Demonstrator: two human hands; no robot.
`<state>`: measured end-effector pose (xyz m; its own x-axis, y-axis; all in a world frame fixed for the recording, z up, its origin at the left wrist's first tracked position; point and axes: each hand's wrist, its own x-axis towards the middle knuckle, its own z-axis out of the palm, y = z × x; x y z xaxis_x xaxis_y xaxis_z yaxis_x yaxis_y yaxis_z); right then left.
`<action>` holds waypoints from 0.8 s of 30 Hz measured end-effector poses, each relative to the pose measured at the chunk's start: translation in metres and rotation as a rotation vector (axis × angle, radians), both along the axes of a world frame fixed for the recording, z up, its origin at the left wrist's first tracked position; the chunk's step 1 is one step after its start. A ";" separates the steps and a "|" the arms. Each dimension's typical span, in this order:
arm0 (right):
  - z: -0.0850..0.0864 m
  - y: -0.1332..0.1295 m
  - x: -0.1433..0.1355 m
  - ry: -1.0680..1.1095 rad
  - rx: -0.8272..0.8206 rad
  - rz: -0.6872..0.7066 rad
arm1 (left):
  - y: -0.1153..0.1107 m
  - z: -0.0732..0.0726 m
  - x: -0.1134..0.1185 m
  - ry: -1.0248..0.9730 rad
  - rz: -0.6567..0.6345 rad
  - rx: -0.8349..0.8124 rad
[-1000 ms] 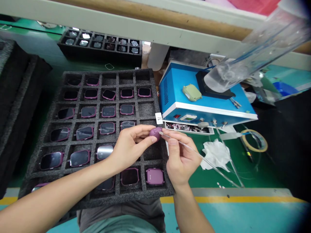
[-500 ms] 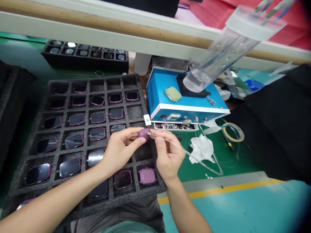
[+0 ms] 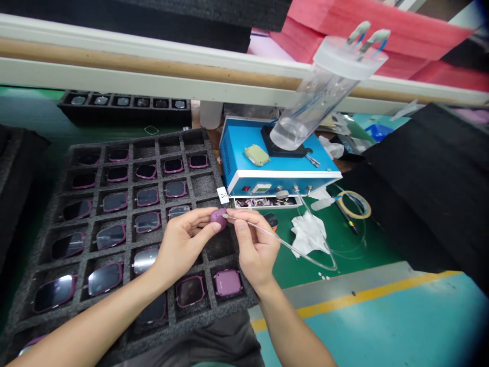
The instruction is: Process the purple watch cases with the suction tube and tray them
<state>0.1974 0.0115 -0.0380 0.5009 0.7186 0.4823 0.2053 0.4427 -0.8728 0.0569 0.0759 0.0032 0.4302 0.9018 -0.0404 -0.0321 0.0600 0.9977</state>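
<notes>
My left hand pinches a purple watch case between thumb and fingers, its edge turned up toward me. My right hand grips the end of a clear tube, whose metal tip touches or nearly touches the case. Both hands are over the right side of a black foam tray, where purple-framed watch pieces lie in separate compartments. A purple case lies back side up in the tray. The tube loops right toward the front of a blue machine.
A clear cylinder leans on the machine beside a pale green case. A narrow drawer of small parts, crumpled tissue and a tape roll are nearby. A shelf edge crosses behind; black material stands right.
The camera view has shifted, so the machine and tray appear further left and slightly lower. Both hands keep the same hold on the case and the tube.
</notes>
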 end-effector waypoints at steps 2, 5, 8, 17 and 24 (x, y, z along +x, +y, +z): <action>0.001 0.000 0.000 -0.002 -0.001 -0.001 | 0.000 0.000 0.000 0.006 0.002 0.002; 0.001 0.000 0.000 -0.004 0.000 0.001 | 0.000 0.001 0.000 0.012 0.005 0.004; 0.000 0.000 0.000 0.000 0.003 0.006 | 0.001 0.001 0.000 0.014 0.008 0.004; 0.000 0.001 0.000 -0.004 0.005 0.005 | 0.000 -0.002 -0.001 0.018 0.004 0.000; -0.001 0.000 0.001 -0.024 -0.010 -0.010 | 0.000 -0.002 0.000 0.026 0.003 0.007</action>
<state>0.1980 0.0119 -0.0387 0.4963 0.7187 0.4869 0.2300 0.4319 -0.8721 0.0565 0.0758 0.0008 0.4259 0.9037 -0.0452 -0.0062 0.0528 0.9986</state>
